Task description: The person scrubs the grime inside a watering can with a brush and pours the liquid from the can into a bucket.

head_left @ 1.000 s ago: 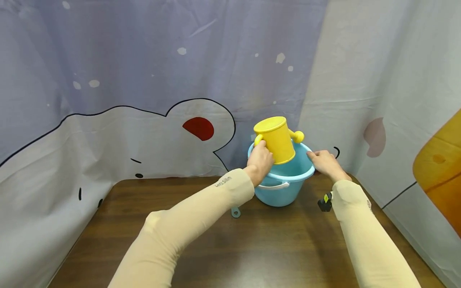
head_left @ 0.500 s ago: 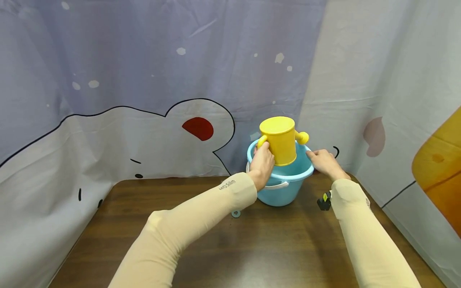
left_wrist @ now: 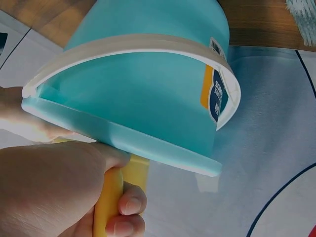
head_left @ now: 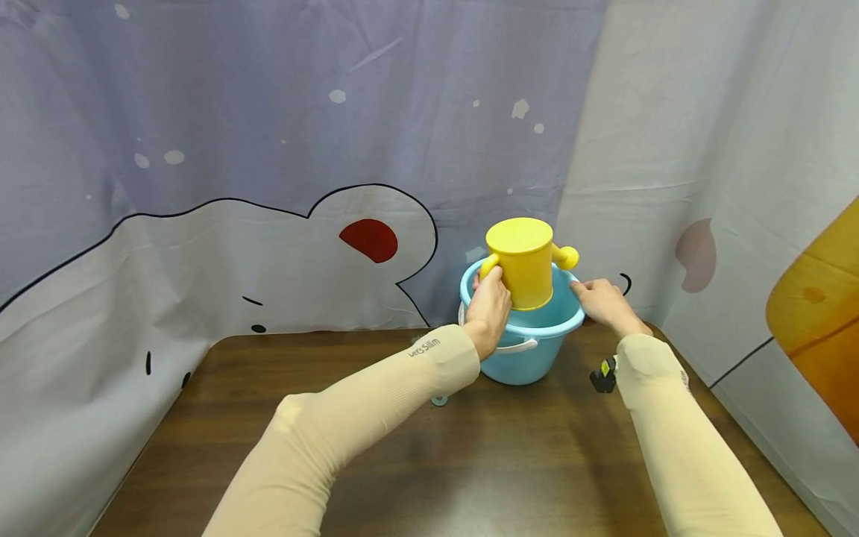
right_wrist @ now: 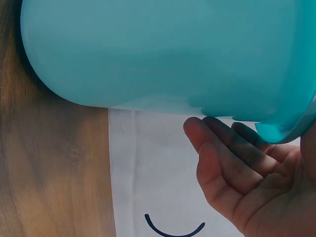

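In the head view, my left hand [head_left: 490, 306] grips the handle of a yellow watering can [head_left: 529, 280] and holds it over the mouth of a light blue bucket [head_left: 515, 365]. A flat end of the can faces up, and its spout leaves near that end, pointing right. The left wrist view shows fingers curled round the yellow handle [left_wrist: 107, 205], close to the bucket's rim [left_wrist: 123, 140]. At the bucket's right side my right hand [head_left: 606, 304] pinches the rim, thumb on top. The right wrist view has its fingers [right_wrist: 232, 153] below the rim, against the outer wall.
A white bail [left_wrist: 148, 43] hangs against the bucket's side. To the bucket's left lies a brush with pale bristles [left_wrist: 303, 17], mostly hidden under my left forearm in the head view. The brown wooden table [head_left: 510, 462] meets a printed curtain [head_left: 268, 268] behind.
The watering can has turned from a slant to nearly level and shifted slightly right over the bucket. My right hand stays on the rim, and the bucket has hardly moved.
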### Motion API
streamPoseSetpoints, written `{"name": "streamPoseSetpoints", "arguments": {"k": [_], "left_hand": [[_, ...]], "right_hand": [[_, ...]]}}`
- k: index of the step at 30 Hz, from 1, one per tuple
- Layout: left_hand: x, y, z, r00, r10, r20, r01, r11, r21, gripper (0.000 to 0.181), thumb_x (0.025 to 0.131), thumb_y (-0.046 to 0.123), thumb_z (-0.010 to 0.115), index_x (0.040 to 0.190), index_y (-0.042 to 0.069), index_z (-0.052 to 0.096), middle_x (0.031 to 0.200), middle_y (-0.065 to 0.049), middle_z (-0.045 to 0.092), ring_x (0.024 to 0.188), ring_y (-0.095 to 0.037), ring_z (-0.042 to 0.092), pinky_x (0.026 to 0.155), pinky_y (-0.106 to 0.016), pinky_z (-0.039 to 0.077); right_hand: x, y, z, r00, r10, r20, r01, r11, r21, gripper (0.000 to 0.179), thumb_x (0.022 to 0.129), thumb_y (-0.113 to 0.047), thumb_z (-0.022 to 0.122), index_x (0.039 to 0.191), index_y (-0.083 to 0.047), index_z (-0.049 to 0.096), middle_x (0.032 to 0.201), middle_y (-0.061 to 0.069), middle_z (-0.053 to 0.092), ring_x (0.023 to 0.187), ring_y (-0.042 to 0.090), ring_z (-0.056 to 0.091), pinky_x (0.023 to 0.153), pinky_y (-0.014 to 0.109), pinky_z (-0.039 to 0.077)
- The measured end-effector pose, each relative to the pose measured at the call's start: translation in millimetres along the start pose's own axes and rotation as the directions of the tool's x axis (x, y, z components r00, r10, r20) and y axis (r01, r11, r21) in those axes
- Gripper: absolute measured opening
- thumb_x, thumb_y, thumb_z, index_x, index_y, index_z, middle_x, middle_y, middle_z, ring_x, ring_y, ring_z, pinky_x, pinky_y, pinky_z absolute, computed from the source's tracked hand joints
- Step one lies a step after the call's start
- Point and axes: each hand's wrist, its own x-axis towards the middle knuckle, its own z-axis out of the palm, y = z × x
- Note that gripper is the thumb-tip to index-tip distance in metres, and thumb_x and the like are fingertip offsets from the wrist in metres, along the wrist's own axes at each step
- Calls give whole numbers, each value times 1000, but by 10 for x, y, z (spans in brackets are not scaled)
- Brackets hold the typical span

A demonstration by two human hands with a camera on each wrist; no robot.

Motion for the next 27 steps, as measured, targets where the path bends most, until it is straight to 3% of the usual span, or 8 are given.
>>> {"name": "streamPoseSetpoints", "arguments": {"k": [21,27], "left_hand": [[-42,38,-29,999,-32,13,31,998,57,16,88,5,35,88,11,50,80,-4,43,73,-25,38,78,-36,23],[-31,16,-21,1000,-7,20,7,1000,18,17,93,5,38,91,11,54,82,-2,48,75,-22,40,79,-35,23]], "right_hand": [[-17,-3,-10,1000,-10,5,10,1000,6,53,105,-39,33,95,1,65,74,10,57,78,28,53,70,37,40],[-8,-12,-12,1000,-15,5,15,1000,8,53,105,-40,33,95,0,65,72,7,57,78,27,54,69,37,41]]}}
